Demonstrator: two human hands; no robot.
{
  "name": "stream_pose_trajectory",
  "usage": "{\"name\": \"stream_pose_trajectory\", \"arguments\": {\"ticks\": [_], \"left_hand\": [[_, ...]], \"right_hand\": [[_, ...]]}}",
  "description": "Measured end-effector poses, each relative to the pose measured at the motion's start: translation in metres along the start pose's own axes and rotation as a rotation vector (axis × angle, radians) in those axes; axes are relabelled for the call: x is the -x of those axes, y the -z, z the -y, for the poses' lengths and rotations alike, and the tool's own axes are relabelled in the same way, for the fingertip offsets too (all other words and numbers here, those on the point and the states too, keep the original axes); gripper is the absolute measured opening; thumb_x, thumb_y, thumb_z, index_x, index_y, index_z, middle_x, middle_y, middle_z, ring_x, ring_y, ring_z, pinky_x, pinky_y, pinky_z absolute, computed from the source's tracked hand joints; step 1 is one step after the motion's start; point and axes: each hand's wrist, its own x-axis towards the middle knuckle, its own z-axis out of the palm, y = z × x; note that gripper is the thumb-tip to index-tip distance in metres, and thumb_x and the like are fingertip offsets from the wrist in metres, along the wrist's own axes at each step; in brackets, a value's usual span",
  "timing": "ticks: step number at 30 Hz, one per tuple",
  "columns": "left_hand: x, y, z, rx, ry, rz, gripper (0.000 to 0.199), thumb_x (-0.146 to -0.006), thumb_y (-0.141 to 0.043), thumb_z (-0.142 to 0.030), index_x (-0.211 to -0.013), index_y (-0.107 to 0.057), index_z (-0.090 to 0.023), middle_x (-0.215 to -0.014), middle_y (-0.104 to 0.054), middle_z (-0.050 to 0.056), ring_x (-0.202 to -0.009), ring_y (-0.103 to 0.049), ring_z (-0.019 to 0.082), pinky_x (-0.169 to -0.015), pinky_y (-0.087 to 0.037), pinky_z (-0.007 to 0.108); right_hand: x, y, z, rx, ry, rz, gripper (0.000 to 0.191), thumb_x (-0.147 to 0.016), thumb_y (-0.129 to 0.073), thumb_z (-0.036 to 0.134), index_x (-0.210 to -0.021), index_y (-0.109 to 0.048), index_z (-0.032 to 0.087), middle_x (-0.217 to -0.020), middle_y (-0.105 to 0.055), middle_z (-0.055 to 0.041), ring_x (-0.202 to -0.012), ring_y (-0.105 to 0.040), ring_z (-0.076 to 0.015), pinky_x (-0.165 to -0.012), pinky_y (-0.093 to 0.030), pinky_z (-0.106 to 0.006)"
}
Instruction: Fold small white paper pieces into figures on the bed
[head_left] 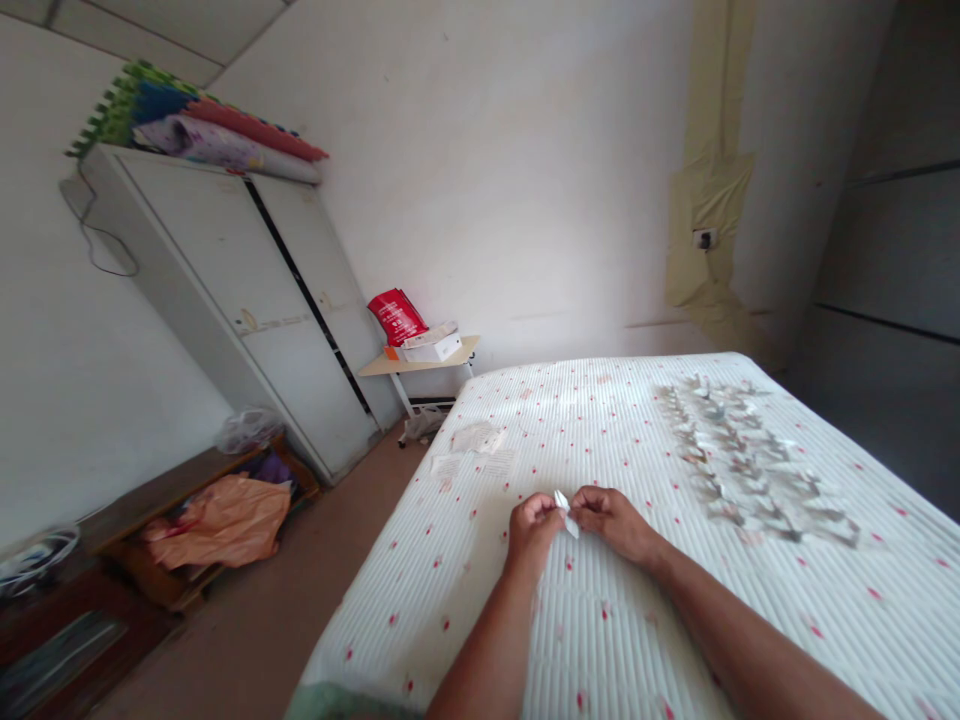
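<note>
Between my two hands is a small folded piece of white paper (567,514), held just above the bed's quilted cover (480,560). My left hand (535,527) pinches its left side between thumb and fingers. On the right side, my right hand (606,520) has thumb and curled fingers pressed at the paper's edge. Several small folded paper figures (750,465) stand in rows on the right part of the bed. Flat printed paper pieces (477,438) lie on the bed, beyond my left hand.
A small table (382,366) with a red bag (397,317) and a white box (433,345) stands past the bed's far left corner. A grey cabinet (247,300) with rolled mats on top is at the left, near a wooden bench holding orange cloth (221,520).
</note>
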Motion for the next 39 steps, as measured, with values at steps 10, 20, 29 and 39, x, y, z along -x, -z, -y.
{"name": "stream_pose_trajectory", "arguments": {"ticks": [10,20,29,39], "left_hand": [[-0.005,-0.004,-0.007,-0.013,0.058,-0.121,0.024,-0.065,-0.054,-0.032,-0.048,-0.051,-0.016,-0.042,-0.049,-0.003,-0.045,-0.044,0.009,-0.050,-0.033,0.021],[-0.013,-0.004,0.000,0.038,0.078,-0.177,0.023,-0.062,-0.054,-0.032,-0.045,-0.051,-0.017,-0.041,-0.049,-0.003,-0.044,-0.044,0.009,-0.049,-0.031,0.021],[-0.016,-0.003,0.003,0.097,0.094,-0.171,0.022,-0.061,-0.055,-0.032,-0.047,-0.051,-0.016,-0.041,-0.050,-0.002,-0.044,-0.045,0.009,-0.050,-0.033,0.022],[-0.014,-0.003,0.000,0.136,0.106,-0.150,0.022,-0.063,-0.056,-0.032,-0.048,-0.052,-0.016,-0.041,-0.049,-0.003,-0.043,-0.044,0.008,-0.049,-0.032,0.022]], "right_hand": [[-0.001,0.005,-0.004,-0.048,0.116,-0.032,0.013,-0.073,-0.056,0.029,-0.077,-0.053,0.017,-0.067,-0.049,0.0028,-0.061,-0.044,-0.0101,-0.058,-0.034,-0.023],[0.003,0.000,-0.002,-0.050,0.120,0.051,0.012,-0.069,-0.059,0.018,-0.078,-0.051,0.018,-0.061,-0.040,0.0062,-0.055,-0.035,-0.0078,-0.051,-0.027,-0.021],[0.002,-0.003,-0.004,-0.123,0.130,0.067,0.016,-0.068,-0.057,0.013,-0.081,-0.049,0.018,-0.066,-0.042,0.0055,-0.057,-0.038,-0.0073,-0.052,-0.028,-0.021],[0.000,-0.008,-0.009,-0.141,0.124,0.045,0.022,-0.067,-0.056,0.011,-0.086,-0.050,0.020,-0.067,-0.042,0.0057,-0.057,-0.038,-0.0074,-0.051,-0.028,-0.021]]}}
